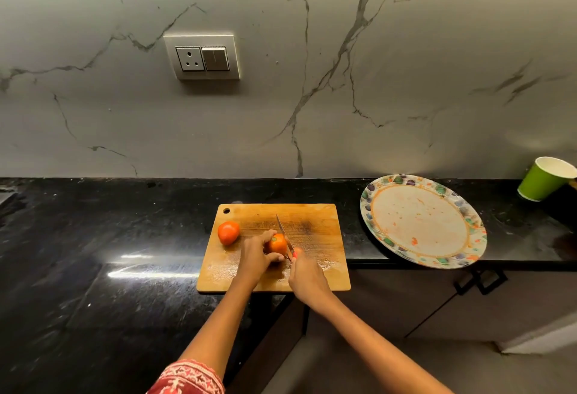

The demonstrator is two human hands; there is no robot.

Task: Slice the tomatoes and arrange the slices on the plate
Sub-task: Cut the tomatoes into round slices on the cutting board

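Two round, smooth tomatoes lie on the scuffed rectangular wooden board [312,221]: one tomato [277,244] at its centre is cupped by the curled fingers of the left hand [255,256], the spare tomato [228,232] at 9 o'clock. A thin steel knife [284,235] is gripped by the right hand [306,278], blade against the fruit. A round patterned plate [468,231] rests at 3 o'clock on glossy black stone.

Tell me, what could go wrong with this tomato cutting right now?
The left hand grips the tomato right beside the knife held by the right hand, so a slip could nick the fingers. The cutting board looks wet near its front edge, so the tomato might slide. The plate seems to overhang the counter edge, so a bump could tip it off.
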